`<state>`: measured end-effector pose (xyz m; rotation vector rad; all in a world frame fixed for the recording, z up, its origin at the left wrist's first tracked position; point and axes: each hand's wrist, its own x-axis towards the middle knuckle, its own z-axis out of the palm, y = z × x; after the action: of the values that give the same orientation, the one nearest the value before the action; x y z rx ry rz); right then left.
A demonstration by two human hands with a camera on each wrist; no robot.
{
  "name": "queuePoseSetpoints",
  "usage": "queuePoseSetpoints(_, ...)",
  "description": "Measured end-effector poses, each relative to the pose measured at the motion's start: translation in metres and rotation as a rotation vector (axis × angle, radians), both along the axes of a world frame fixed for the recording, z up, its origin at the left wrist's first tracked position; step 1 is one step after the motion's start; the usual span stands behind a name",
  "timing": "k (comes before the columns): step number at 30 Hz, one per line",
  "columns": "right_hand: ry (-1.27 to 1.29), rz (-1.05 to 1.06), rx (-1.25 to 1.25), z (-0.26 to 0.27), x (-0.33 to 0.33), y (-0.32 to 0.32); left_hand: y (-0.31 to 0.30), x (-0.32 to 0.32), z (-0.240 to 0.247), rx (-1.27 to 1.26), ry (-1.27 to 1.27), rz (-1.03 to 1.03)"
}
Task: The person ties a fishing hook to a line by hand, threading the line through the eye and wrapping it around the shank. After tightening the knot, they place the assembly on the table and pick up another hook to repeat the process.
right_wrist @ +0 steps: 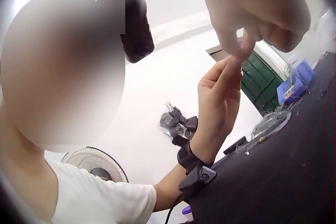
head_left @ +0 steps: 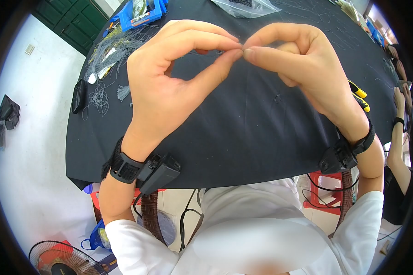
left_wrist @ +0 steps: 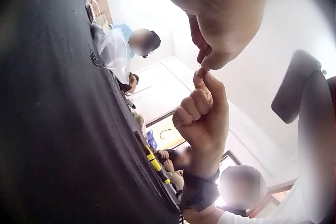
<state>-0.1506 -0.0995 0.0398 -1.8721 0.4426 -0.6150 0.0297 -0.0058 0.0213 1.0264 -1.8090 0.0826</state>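
Observation:
Over the dark cloth-covered table (head_left: 243, 137), both hands meet fingertip to fingertip. The left hand (head_left: 153, 96) pinches with thumb and index finger, its other fingers loosely bent. Facing it, the right hand (head_left: 314, 64) pinches too, its remaining fingers curled toward the palm. Between the fingertips the left wrist view shows a short stretch of fine thread (left_wrist: 200, 68), mostly hidden by the fingers; I cannot tell its exact kind. The right wrist view shows the same meeting of fingertips from the other side, well above the table.
Tangled grey strands (head_left: 108, 52) and a blue tray (head_left: 147, 17) lie at the far left, with a black case (head_left: 79, 96) nearer. A clear plastic bag (head_left: 257, 10) sits at the back. Yellow-and-black handles (head_left: 360, 94) lie beyond the right wrist. Other people sit at the right.

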Motion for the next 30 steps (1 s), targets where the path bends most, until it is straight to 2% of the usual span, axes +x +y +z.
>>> queuePoseSetpoints(5,-0.036,-0.045,-0.094,0.001,0.001,0.002,-0.002,0.002,-0.005,0.099,0.213,-0.072)
queuePoseSetpoints(8,0.018,0.007,-0.111,0.007,-0.003,0.004,-0.001,0.001,-0.005,0.139,0.322,-0.082)
queuePoseSetpoints(11,-0.101,-0.011,-0.228,-0.001,0.001,0.002,0.001,-0.001,-0.004,0.144,0.354,-0.084)
queuePoseSetpoints(14,-0.054,-0.005,-0.209,0.003,-0.002,0.002,0.001,-0.002,-0.003,0.150,0.371,-0.081)
queuePoseSetpoints(17,-0.094,-0.007,-0.311,-0.003,-0.001,-0.004,0.000,-0.002,-0.004,0.146,0.373,-0.088)
queuePoseSetpoints(20,0.027,-0.055,-0.320,0.007,-0.005,0.002,0.000,-0.001,-0.003,0.127,0.345,-0.092)
queuePoseSetpoints(23,-0.045,0.014,0.002,0.010,-0.004,0.005,0.000,-0.001,-0.004,0.128,0.347,-0.095)
queuePoseSetpoints(26,-0.011,0.004,-0.077,0.008,-0.001,0.009,0.001,-0.003,-0.003,0.131,0.338,-0.080)
queuePoseSetpoints(30,-0.030,0.024,-0.039,0.005,0.002,0.008,0.002,-0.003,-0.002,0.136,0.329,-0.069)
